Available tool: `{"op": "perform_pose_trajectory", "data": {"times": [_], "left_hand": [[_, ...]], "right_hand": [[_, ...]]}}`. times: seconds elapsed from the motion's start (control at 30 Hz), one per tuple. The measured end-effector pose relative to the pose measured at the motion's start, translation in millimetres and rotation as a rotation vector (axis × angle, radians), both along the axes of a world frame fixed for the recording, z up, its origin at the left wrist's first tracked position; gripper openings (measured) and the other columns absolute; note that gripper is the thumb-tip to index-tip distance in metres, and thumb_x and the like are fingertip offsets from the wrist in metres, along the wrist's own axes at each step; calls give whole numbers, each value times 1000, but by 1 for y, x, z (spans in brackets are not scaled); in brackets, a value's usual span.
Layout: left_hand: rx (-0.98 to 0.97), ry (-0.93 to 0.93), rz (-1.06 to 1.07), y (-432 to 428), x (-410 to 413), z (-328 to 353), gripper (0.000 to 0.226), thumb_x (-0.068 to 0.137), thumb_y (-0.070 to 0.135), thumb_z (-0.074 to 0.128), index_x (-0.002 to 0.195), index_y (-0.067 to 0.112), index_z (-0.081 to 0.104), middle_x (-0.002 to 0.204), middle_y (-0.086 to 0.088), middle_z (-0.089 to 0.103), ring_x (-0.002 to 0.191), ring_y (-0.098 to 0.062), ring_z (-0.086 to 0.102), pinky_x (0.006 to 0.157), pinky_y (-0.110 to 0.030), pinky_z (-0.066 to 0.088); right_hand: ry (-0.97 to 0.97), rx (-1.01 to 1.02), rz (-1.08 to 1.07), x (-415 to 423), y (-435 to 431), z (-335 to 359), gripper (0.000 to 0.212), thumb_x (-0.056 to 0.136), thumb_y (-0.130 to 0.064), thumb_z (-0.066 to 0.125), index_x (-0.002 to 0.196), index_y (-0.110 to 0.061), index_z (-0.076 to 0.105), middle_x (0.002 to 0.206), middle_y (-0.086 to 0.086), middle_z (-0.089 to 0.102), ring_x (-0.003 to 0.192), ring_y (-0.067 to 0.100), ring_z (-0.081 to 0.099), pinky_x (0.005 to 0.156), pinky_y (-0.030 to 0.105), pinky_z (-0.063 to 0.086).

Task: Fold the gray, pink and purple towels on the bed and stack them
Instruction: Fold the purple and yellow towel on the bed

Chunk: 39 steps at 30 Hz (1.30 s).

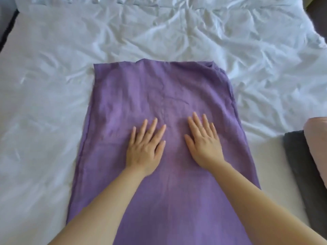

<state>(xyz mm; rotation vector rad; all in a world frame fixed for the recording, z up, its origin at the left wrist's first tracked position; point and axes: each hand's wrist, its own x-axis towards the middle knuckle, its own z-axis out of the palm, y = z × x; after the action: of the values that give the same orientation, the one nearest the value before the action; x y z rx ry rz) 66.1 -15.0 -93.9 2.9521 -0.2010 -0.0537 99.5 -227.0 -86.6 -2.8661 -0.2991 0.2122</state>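
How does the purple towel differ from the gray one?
The purple towel lies spread out mid-bed; the gray towel is bundled compactly at the right edge. The left hand and right hand press flat on the purple towel; none touches the gray towel. Both lie on the white sheet.

Purple towel (pixel 159 92) lies flat, lengthwise, under the left hand (pixel 145 147) and right hand (pixel 205 145); folded gray towel (pixel 304 174), pink towel (pixel 318 147) overlapping it, lies well right of them.

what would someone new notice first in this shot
The purple towel lies long down the middle of the white bed. Both hands, left hand and right hand, press flat on it side by side. At the right edge, a pink towel lies on a gray towel.
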Motion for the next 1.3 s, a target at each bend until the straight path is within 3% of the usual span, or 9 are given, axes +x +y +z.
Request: {"op": "perform_pose_trajectory", "data": {"times": [0.13, 0.23, 0.37, 0.5, 0.7, 0.8, 0.93, 1.07, 1.3], "left_hand": [[137, 75, 138, 40, 32, -16, 59, 93, 53, 22, 148, 32, 28, 157, 7, 25, 146, -20, 22, 117, -49, 10], [201, 86, 218, 75, 53, -10, 60, 92, 52, 25, 147, 28, 34, 155, 4, 31, 144, -24, 27, 115, -53, 11], [57, -42, 247, 64, 116, 18, 57, 91, 43, 39, 137, 12, 49, 147, -12, 44, 133, -36, 38, 113, -52, 22], [-129, -167, 98, 20, 205, 41, 45, 93, 26, 55, 133, 6, 52, 139, -11, 52, 127, -33, 47, 109, -47, 33], [-150, 16, -91, -22, 282, 44, 37, 92, 37, 56, 127, 26, 55, 118, 11, 63, 115, -19, 53, 107, -40, 27], [-189, 77, -144, -28, 294, 38, 37, 89, 44, 59, 125, 35, 56, 105, 16, 60, 106, -15, 53, 106, -37, 25], [-129, 96, -165, -33, 309, 30, 38, 86, 50, 59, 122, 38, 58, 120, 5, 48, 114, -19, 46, 105, -42, 25], [-112, 129, -166, -33, 327, 26, 31, 85, 56, 55, 104, 32, 61, 106, 11, 53, 102, -18, 50, 91, -36, 27], [-228, 348, -60, 14, 326, 25, 21, 85, 53, 59, 86, 37, 46, 85, 20, 54, 74, 4, 49, 69, -30, 35]], "right_hand": [[57, -130, -58, 43, -49, -17, 67, 93, -61, 17, 152, -30, 7, 159, -14, 3, 147, 11, 0, 120, 35, -2], [-1, -139, -94, 69, -84, -6, 58, 95, -56, 27, 148, -30, 26, 157, -13, 21, 146, 14, 15, 119, 39, 0], [-207, 156, -205, 133, -84, 23, 32, 88, -34, 45, 110, -14, 57, 124, 5, 54, 115, 29, 45, 102, 40, 29], [-163, 337, -136, 218, -63, 48, 34, 91, -8, 48, 122, -18, 56, 130, 1, 55, 123, 28, 44, 103, 36, 29], [230, -43, 308, 278, -75, 67, 50, 83, -16, 46, 117, -52, 52, 87, -26, 53, 106, 5, 40, 86, 26, 16], [288, -224, 426, 290, -89, 77, 50, 75, -47, 43, 125, -54, 43, 81, -23, 49, 92, 2, 32, 88, 25, 15], [294, -408, 532, 305, -98, 85, 64, 67, -83, 28, 115, -46, 50, 89, -21, 52, 102, 6, 34, 100, 32, 19], [283, -628, 544, 330, -106, 91, 55, 80, -78, 28, 110, -42, 58, 110, -16, 55, 123, 16, 37, 108, 41, 16], [133, -680, 355, 350, -117, 75, 23, 89, -53, 54, 95, -35, 65, 110, -10, 57, 112, 18, 46, 97, 36, 34]]}}
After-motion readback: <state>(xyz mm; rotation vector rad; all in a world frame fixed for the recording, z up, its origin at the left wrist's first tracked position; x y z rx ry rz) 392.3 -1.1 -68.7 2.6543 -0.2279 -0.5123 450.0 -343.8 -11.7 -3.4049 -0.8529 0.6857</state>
